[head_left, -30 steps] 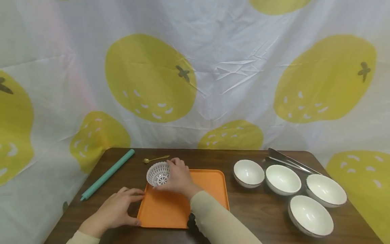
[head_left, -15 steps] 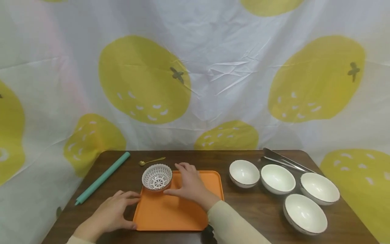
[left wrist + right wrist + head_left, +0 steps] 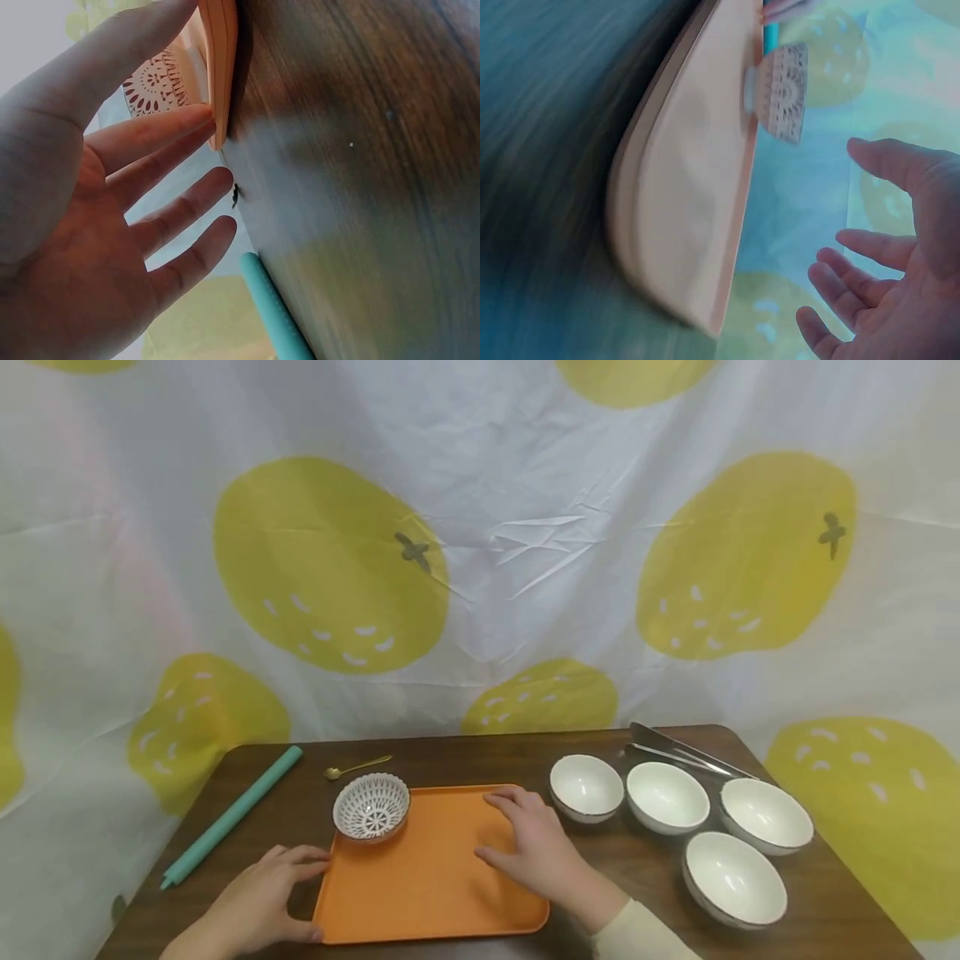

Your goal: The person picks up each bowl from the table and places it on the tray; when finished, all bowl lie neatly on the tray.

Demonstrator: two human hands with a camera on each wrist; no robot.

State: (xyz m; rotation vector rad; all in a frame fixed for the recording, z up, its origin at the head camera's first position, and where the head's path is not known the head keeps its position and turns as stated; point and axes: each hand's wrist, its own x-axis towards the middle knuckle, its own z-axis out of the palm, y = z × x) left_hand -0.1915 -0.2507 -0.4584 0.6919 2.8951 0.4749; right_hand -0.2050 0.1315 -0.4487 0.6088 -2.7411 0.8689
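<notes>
A patterned bowl [image 3: 372,807] stands upright on the far left corner of an orange tray [image 3: 442,877]. My left hand [image 3: 251,897] touches the tray's left edge with its thumb and fingertips, the fingers fairly straight. In the left wrist view the fingers [image 3: 187,202] spread beside the tray's rim [image 3: 219,75]. Above the tray's right part hovers my right hand [image 3: 536,847], fingers parted and holding nothing. The right wrist view has this hand [image 3: 885,277] apart from both the tray [image 3: 690,172] and the bowl [image 3: 782,94].
Several white bowls, among them a near one [image 3: 735,878] and a left one [image 3: 587,787], stand right of the tray. Behind them lie a knife [image 3: 690,747] and another long metal utensil. A small gold spoon [image 3: 358,767] and a teal rolling pin [image 3: 232,817] lie at the left.
My right hand has let go of the patterned bowl and moved right, over the tray's right side. The bowl stays on the far left corner. My left hand keeps to the tray's edge.
</notes>
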